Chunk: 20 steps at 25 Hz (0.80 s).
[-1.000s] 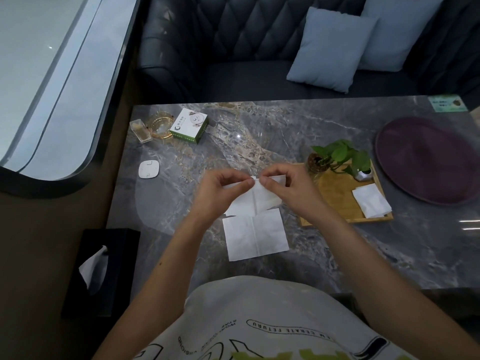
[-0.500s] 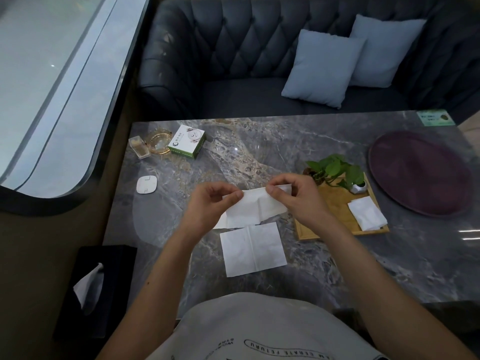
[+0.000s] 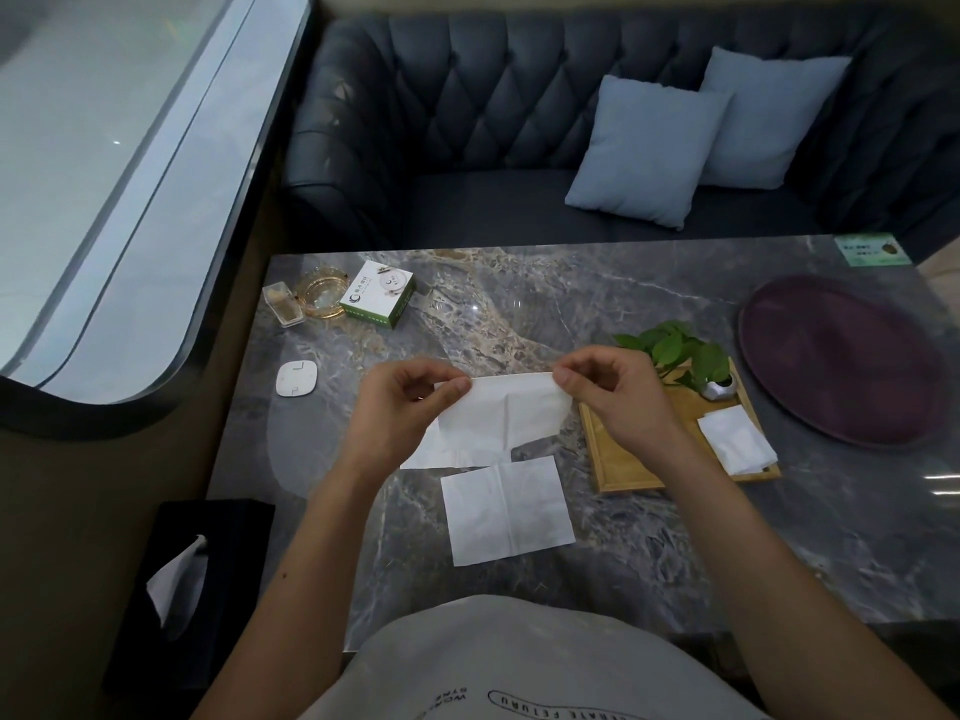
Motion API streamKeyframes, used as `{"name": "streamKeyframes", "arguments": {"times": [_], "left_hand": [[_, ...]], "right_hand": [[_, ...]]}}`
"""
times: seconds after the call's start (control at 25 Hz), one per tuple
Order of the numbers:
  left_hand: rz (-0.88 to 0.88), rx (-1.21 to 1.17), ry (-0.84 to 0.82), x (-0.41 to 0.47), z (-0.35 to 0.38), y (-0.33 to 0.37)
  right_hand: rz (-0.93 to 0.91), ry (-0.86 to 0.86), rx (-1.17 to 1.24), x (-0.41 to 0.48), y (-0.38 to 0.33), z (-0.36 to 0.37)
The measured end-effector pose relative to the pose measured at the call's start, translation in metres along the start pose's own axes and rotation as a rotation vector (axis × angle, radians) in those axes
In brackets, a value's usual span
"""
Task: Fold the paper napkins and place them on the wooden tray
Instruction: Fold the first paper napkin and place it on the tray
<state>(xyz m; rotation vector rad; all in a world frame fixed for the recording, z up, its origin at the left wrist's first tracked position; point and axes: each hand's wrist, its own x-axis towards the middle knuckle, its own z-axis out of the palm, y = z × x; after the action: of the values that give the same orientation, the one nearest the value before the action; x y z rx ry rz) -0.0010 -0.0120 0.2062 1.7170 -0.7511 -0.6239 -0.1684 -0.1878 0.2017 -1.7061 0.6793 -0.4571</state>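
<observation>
One folded napkin [image 3: 736,445] already lay on the wooden tray [image 3: 631,462], at its right end, in front of the small potted plant [image 3: 680,353] that shared the board. That much of the job looked done.

The person held a second paper napkin [image 3: 506,413] up over the marble table [image 3: 519,304], stretched between both hands. The left hand [image 3: 402,402] had its thumb and forefinger closed on the top left corner; the right hand [image 3: 610,392] pinched the top right corner the same way, the other fingers curled loosely. The sheet hung from that top edge, and its lower left part seemed to trail down to the tabletop, though I could not be sure from where the hands covered it. I judged it partly opened out and not yet folded.

A third napkin [image 3: 506,509] lay flat on the table just in front of the held one, creased but unfolded. So two napkins remained to fold and set on the tray, and a black tissue box [image 3: 187,579] beside the table might hold more.
</observation>
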Motion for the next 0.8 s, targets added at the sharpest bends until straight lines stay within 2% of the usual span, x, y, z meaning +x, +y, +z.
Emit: {"name": "streamKeyframes", "arguments": {"times": [0.52, 0.8], "left_hand": [[-0.048, -0.2, 0.088, 0.002, -0.001, 0.002], [-0.074, -0.25, 0.115, 0.001, -0.004, 0.001]], "right_hand": [[0.052, 0.138, 0.132, 0.0, -0.013, 0.001], [0.024, 0.145, 0.1, 0.003, -0.022, 0.003]]}}
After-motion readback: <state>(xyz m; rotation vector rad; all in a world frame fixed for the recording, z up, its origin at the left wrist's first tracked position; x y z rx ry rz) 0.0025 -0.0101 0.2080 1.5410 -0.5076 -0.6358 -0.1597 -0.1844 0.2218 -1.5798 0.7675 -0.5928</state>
